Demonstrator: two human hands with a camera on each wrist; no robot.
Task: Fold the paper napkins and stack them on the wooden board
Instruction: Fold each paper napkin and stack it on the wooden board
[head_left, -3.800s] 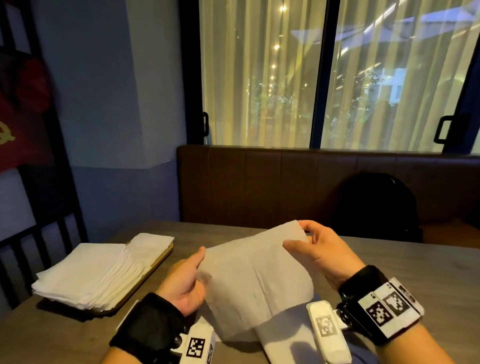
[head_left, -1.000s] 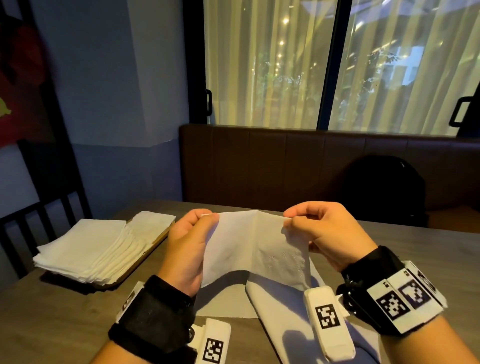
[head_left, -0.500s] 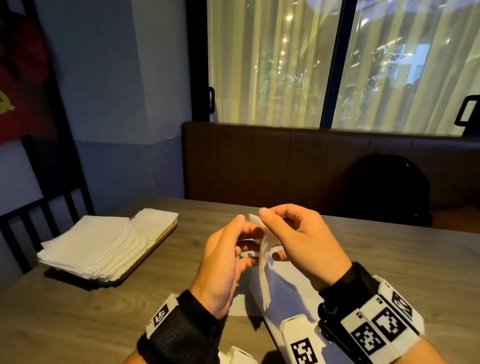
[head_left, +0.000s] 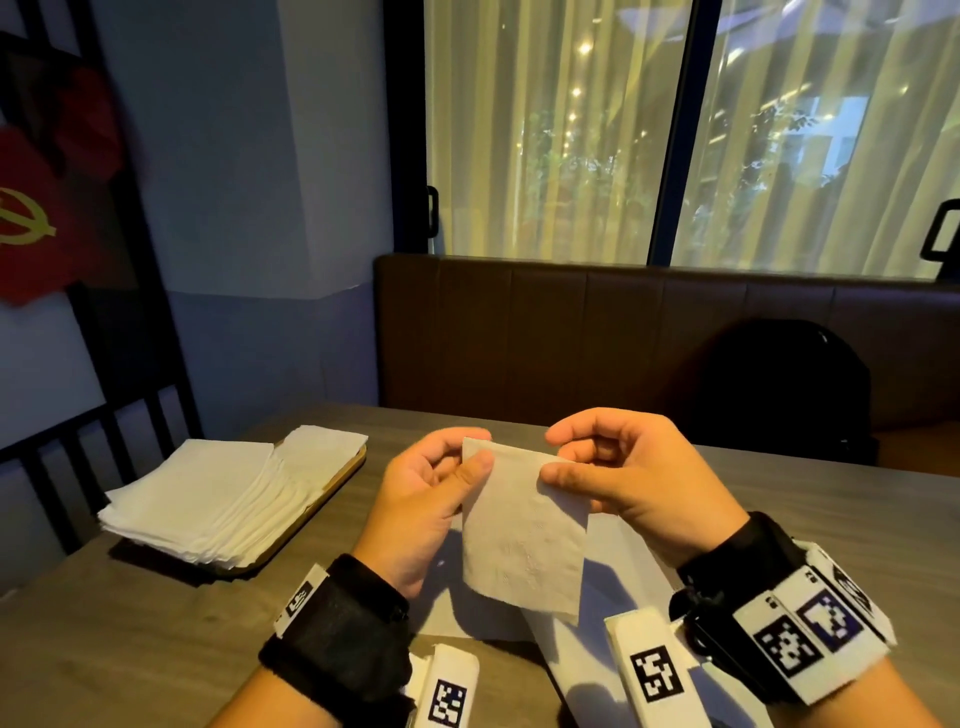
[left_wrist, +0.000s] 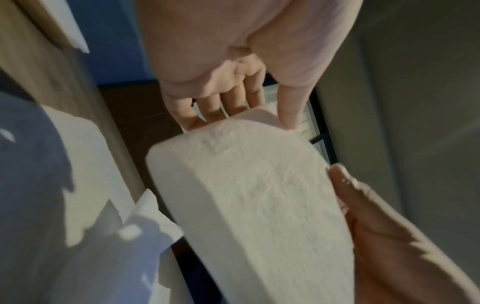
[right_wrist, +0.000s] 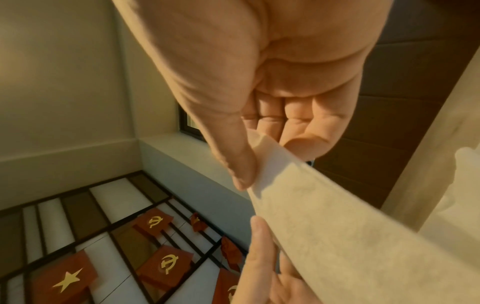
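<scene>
Hanging in the air above a wooden table (head_left: 130, 639), a folded white napkin (head_left: 524, 540) is held by its top edge between two hands. It is a small, nearly square panel of soft, lightly embossed paper, its lower corner dangling free — clear of the tabletop. Beneath it more white paper (head_left: 597, 597) lies flat on the table.

The left hand (head_left: 426, 499) pinches the napkin's upper left corner, thumb pressed on the near face and the other fingers curled behind. The right hand (head_left: 639, 483) pinches the upper right corner the same way, thumb in front, forefinger arched over the top edge, remaining fingers loosely curled. In the right wrist view the thumb (right_wrist: 233, 160) and fingertips close on the paper's edge.

To the left, well apart from the hands, a stack (head_left: 208, 504) of folded napkins sits fanned on a board (head_left: 343, 475) — only the board's far rim shows. Behind the table are a brown bench (head_left: 519, 332) and curtained windows (head_left: 545, 130).
</scene>
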